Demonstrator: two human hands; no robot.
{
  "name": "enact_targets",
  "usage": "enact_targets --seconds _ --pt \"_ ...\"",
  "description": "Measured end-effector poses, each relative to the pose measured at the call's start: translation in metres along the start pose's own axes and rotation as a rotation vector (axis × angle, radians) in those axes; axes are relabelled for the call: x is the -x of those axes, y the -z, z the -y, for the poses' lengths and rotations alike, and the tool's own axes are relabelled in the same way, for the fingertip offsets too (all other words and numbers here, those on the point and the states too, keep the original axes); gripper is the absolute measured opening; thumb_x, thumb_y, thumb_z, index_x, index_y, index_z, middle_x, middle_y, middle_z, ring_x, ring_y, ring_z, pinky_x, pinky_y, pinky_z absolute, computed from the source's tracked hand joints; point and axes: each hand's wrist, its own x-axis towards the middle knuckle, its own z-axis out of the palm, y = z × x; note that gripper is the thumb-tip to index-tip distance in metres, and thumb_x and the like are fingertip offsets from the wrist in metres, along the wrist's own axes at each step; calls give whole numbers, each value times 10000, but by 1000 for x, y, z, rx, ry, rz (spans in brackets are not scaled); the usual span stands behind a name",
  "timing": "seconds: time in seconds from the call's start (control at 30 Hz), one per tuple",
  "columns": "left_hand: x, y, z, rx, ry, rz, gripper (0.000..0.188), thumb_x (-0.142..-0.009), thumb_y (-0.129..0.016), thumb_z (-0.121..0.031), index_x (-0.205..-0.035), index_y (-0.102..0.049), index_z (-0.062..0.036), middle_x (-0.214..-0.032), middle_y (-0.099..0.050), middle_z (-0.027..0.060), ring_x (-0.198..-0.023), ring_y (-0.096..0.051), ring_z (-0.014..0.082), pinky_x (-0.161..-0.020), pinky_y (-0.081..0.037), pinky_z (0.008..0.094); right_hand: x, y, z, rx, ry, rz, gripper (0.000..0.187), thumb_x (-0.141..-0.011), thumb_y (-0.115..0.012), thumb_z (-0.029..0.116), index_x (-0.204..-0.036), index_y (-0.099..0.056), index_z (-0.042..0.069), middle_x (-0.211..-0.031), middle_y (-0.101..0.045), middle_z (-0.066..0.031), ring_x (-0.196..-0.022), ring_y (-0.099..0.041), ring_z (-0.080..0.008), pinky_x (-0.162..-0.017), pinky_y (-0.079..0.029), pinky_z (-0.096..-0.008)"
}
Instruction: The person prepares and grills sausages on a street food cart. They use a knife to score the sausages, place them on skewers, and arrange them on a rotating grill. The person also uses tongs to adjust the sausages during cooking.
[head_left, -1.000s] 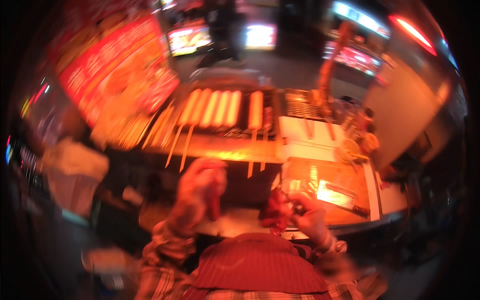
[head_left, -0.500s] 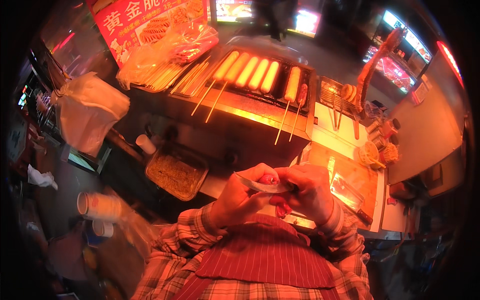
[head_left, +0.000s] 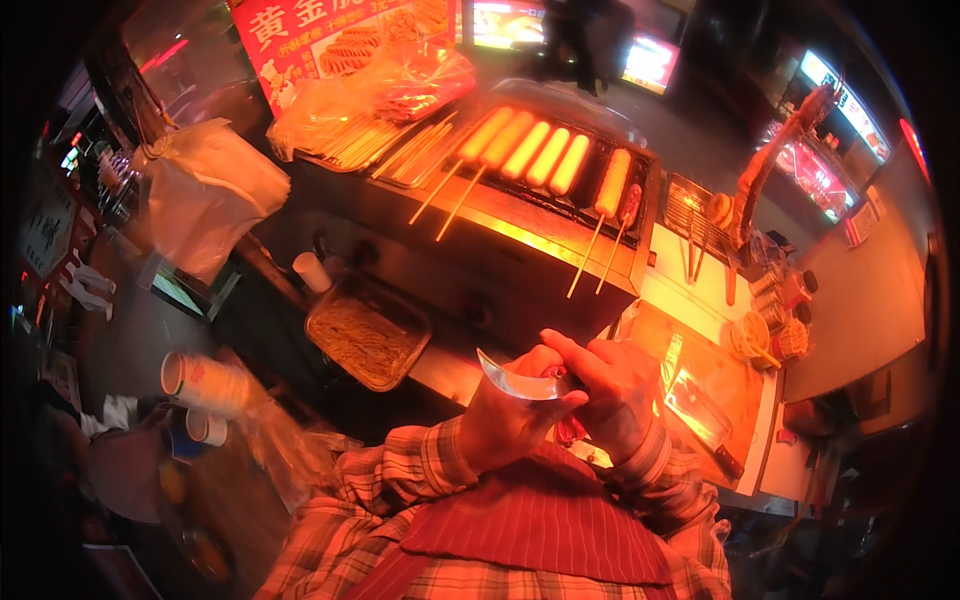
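Observation:
In front of my apron, both hands meet around a small red sausage [head_left: 571,430], which is mostly hidden by the fingers. My left hand [head_left: 508,418] is wrapped round it. A short curved knife [head_left: 518,382] points left from my right hand [head_left: 622,392], its bright blade lying across the left hand's fingers and thumb. The knife's handle is hidden in the right hand's grip. The right index finger reaches over toward the left fingers.
Ahead is a grill [head_left: 560,195] with pale and browned sausages, some on sticks. Wooden skewers [head_left: 360,145] lie left of it. A cleaver [head_left: 700,405] rests on the cutting board [head_left: 665,335] at right. A tray of brown food [head_left: 368,335] sits below left, near paper cups [head_left: 205,382].
The view has swung, so the stall sits further right in the picture. The knife blade has tilted tip upward, and the right index finger has straightened over the left hand.

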Motion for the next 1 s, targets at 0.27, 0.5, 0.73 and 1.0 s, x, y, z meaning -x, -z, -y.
enact_targets --seconds 0.27,0.5,0.73,1.0 --pt "1 0 2 -241 -102 -63 212 -914 -673 -180 -970 -583 3 -863 -597 121 -673 -587 256 -573 -462 347 -1 -11 6 -7 -1 -53 223 -786 -677 137 -1008 -697 122 -606 -480 -30 -547 -542 -218 -512 -415 -358" --pt "5 15 -8 132 186 198 208 -917 -682 -183 -887 -549 -27 -712 -599 59 -592 -553 127 -532 -435 298 1 -1 -7 -70 91 89 104 -797 -654 121 -729 -576 114 -570 -486 -50 -538 -561 -255 -497 -422 -387" --pt "10 10 -3 -46 97 195 185 -917 -667 -135 -911 -527 -13 -703 -574 65 -615 -559 150 -557 -441 287 10 -3 6 32 24 81 131 -807 -641 122 -703 -561 124 -577 -498 -48 -544 -572 -254 -501 -427 -388" --pt "21 4 6 33 79 147 164 -925 -647 -113 -971 -533 -5 -811 -594 68 -692 -579 148 -602 -455 291 13 -4 7 -45 17 73 231 -785 -657 98 -1011 -667 144 -618 -533 -34 -557 -589 -228 -520 -446 -376"
